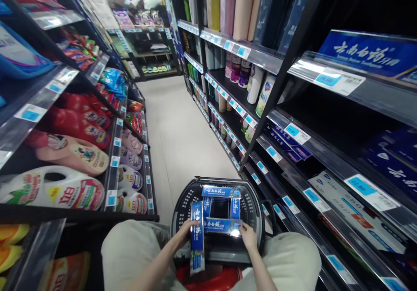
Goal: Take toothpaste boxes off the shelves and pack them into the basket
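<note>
Along both sides of a pale floor (177, 121) stood tall dark shelving; the right-hand rack (273, 61) ran out of view, its upper corner lost in black, while the left-hand rack (13, 137) was cut off too. Between them showed the person's pale trouser legs (133, 247), and at the knees a black basket (250, 200) with perforated sides, its near part half covered by arms and boxes. Below it a red object (211, 278) was mostly hidden and cropped at the bottom. Detergent bottles filled the left, a white bottle (58, 189) reading 立白. On the right, a large blue display box (371, 54) read 云南白药牙膏.

Matching blue toothpaste cartons formed a square at the basket: a far carton (221, 191), two side cartons, partly covered, and a near carton (217, 226). Whether they lay inside the basket or across its top seemed hard to judge. The left hand (183, 234) grasped another carton, the lengthwise carton (197, 243), over the near one's left end. The right hand (249, 238) had its fingertips against the near carton's right end; whether they pinched it could not be told. Smallest were the price tags, mostly too blurred, one tag (292, 130) reading 29.80.
</note>
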A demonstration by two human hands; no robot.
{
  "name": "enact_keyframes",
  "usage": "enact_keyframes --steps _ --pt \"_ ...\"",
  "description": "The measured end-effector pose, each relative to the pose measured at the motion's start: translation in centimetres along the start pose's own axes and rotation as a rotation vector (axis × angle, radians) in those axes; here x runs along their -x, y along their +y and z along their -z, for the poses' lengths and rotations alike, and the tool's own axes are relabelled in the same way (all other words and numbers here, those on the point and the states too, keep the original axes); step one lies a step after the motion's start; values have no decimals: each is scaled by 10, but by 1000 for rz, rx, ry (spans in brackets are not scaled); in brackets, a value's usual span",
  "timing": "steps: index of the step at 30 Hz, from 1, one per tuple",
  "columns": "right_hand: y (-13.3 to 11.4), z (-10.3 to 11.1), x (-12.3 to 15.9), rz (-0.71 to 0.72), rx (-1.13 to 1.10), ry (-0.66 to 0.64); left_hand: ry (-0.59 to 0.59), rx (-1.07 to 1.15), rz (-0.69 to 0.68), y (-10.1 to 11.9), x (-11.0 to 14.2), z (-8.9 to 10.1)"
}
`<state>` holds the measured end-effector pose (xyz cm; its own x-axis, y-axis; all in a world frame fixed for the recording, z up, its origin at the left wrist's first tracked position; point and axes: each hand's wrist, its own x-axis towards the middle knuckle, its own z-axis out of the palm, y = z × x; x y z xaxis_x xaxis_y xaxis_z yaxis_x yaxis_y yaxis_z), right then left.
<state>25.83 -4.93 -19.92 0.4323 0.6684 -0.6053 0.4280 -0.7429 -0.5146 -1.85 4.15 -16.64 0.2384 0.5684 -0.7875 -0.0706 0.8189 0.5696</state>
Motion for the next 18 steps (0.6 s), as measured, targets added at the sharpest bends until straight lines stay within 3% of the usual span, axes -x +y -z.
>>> enact_keyframes --steps 18 --pt "-3 -1 5 2 144 -21 -51 -32 29 6 5 -6"
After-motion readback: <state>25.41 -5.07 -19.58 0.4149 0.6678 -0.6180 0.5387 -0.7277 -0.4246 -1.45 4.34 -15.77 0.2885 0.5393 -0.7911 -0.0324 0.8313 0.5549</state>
